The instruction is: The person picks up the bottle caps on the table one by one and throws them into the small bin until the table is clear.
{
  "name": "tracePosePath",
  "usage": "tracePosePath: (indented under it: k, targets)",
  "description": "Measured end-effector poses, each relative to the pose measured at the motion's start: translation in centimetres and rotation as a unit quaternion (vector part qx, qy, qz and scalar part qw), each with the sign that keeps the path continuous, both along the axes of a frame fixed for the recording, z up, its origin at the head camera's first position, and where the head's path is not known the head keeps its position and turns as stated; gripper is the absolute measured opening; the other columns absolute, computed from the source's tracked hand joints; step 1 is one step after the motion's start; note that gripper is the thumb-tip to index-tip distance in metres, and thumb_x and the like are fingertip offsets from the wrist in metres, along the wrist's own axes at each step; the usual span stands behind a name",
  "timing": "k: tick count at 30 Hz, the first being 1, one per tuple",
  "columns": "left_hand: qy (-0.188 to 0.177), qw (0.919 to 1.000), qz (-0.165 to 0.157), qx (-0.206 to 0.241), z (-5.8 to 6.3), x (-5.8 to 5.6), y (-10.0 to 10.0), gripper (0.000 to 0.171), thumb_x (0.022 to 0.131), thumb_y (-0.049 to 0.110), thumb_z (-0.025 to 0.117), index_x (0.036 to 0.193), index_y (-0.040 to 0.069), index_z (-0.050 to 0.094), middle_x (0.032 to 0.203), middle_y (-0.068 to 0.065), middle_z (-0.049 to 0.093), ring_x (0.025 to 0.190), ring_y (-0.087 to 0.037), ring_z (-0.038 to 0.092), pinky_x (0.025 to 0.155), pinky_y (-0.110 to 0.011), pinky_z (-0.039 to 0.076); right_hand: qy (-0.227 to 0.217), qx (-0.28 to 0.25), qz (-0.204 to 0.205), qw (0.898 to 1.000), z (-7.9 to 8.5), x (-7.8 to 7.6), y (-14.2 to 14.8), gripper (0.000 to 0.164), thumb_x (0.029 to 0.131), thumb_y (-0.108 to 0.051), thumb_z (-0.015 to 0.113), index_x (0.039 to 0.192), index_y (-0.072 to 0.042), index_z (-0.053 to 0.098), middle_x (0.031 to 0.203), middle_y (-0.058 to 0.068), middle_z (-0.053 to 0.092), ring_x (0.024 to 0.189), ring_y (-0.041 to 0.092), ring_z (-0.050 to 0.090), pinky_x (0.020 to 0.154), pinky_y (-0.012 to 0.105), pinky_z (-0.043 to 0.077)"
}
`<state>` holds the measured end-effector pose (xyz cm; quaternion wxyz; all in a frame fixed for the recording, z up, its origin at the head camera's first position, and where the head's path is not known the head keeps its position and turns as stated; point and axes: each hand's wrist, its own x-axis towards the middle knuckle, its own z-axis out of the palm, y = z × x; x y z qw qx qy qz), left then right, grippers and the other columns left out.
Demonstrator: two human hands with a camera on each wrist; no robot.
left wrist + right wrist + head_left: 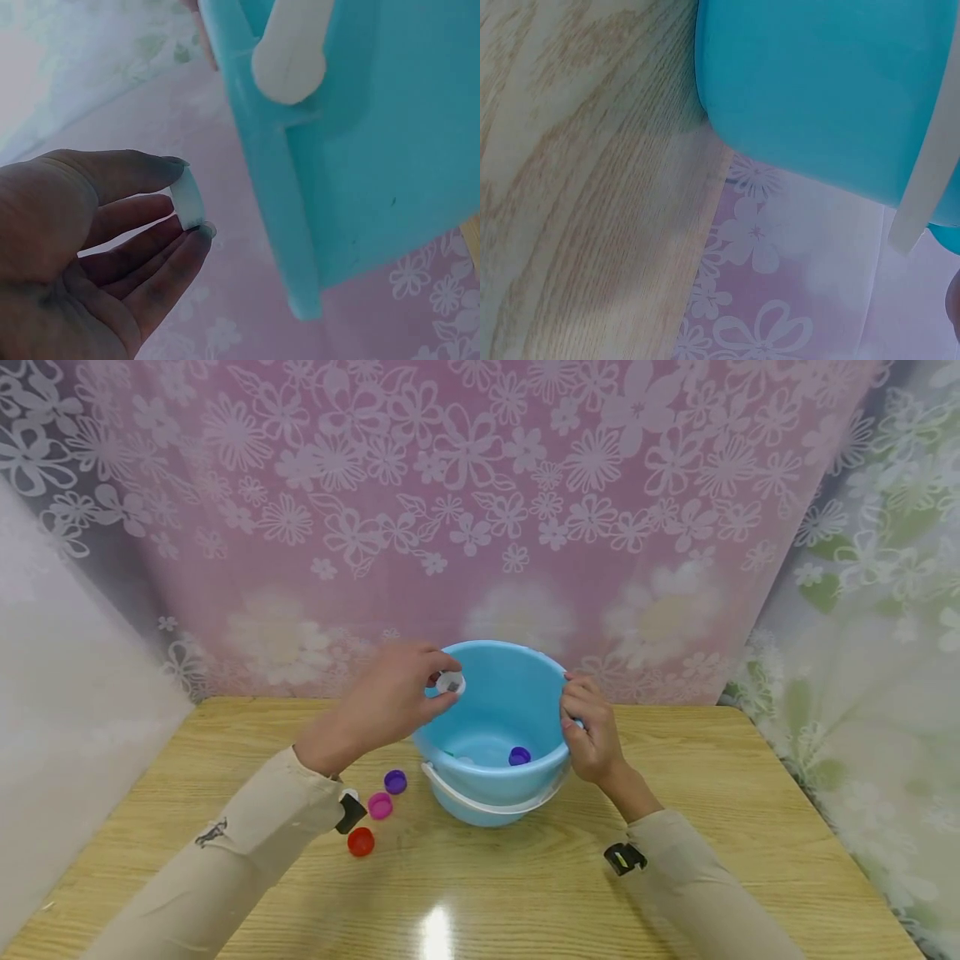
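Observation:
Between the thumb and fingers of my left hand a small white bottle cap is pinched, just over the left rim of a light blue bucket. The left wrist view shows this cap edge-on, apart from the bucket wall. My right hand grips the bucket's right rim. Inside on the bottom lies a purple cap; pale and green bits near it are mostly hidden by the front rim. The bucket's white handle hangs down in front.
Left of the bucket, a purple cap, a pink cap and a red cap lie on the wooden table. A white cap is partly hidden by my left wrist. Behind the table hangs a pink flowered curtain.

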<state>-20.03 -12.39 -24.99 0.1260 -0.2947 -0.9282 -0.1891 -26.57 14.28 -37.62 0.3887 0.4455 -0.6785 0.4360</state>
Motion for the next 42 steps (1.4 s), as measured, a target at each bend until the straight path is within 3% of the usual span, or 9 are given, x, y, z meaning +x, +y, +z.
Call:
tracePosePath:
  k: [4,10,18,26,42]
  targets:
    - [-0.001,0.9998,-0.017,-0.011,-0.6,-0.4,0.7,0.026,0.086,0.016,0.07,0.109,0.003,0.068,0.094,-0.006,0.062,0.08,-0.018,0.055,0.07,-0.031,0.048,-0.002,0.001,-0.001,1.0,0.0,0.0,-0.1,0.017,0.075,-0.013,0.038,0.058,-0.013,0.034,0.062,0.003,0.034,0.075,0.028,0.043,0.09,0.059,0.034]
    - [-0.003,0.9994,-0.031,-0.016,-1.2,-0.7,1.0,0.025,0.087,0.016,0.069,0.108,0.003,0.068,0.101,-0.008,0.063,0.084,-0.019,0.058,0.073,-0.032,0.049,-0.001,0.002,0.0,1.0,0.0,-0.1,-0.2,0.018,0.076,-0.014,0.038,0.058,-0.012,0.034,0.062,0.003,0.033,0.075,0.027,0.042,0.09,0.059,0.034]
    - [0.028,0.999,-0.035,0.001,-1.9,-0.8,1.0,0.029,0.083,0.017,0.072,0.109,0.004,0.068,0.106,-0.007,0.064,0.088,-0.018,0.062,0.075,-0.032,0.051,0.002,0.001,0.001,1.0,-0.1,-0.1,-0.5,0.017,0.075,-0.013,0.038,0.058,-0.013,0.034,0.062,0.004,0.033,0.075,0.027,0.043,0.093,0.054,0.034]
    - [0.026,0.999,0.013,0.035,-1.9,-0.4,-0.2,0.026,0.084,0.021,0.07,0.108,0.01,0.068,0.105,-0.004,0.061,0.091,-0.017,0.06,0.073,-0.033,0.051,-0.003,-0.003,0.003,1.0,-0.1,-0.1,-0.4,0.017,0.075,-0.012,0.038,0.058,-0.013,0.034,0.062,0.004,0.032,0.075,0.028,0.042,0.092,0.058,0.033]
    - [0.101,0.9862,0.076,0.107,-3.1,0.8,-5.5,0.022,0.085,0.017,0.066,0.106,0.01,0.066,0.106,-0.003,0.06,0.09,-0.023,0.061,0.065,-0.037,0.05,-0.004,0.001,-0.005,1.0,0.2,0.1,-0.2,0.019,0.077,-0.015,0.036,0.059,-0.012,0.034,0.063,0.001,0.032,0.074,0.023,0.041,0.093,0.053,0.034]
